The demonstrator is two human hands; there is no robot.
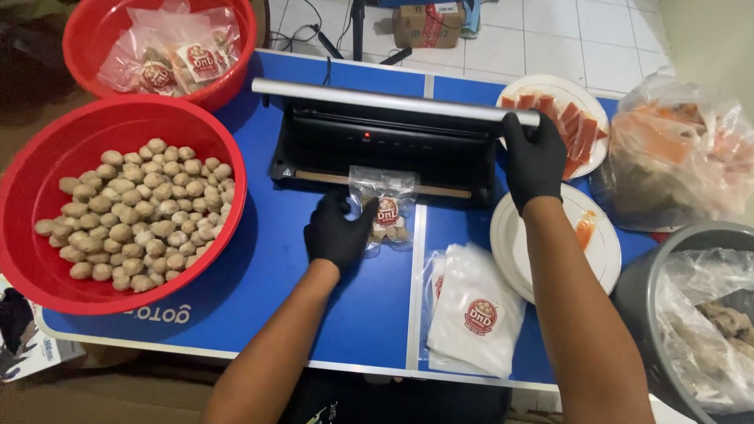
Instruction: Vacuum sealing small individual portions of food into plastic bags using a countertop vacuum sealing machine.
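A: What do the 2 gloved hands hold?

B: The left hand (336, 233) grips the filled clear pouch (386, 209) at the near edge of the black sealer (377, 149), mid-table. The right hand (532, 157) clasps the sealer's raised silver lid bar (393, 100).

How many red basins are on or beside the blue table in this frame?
2. One large red basin sits at the table's left edge, holding round meatballs. A second red basin stands behind it at the top left, holding filled clear pouches. None appear hidden.
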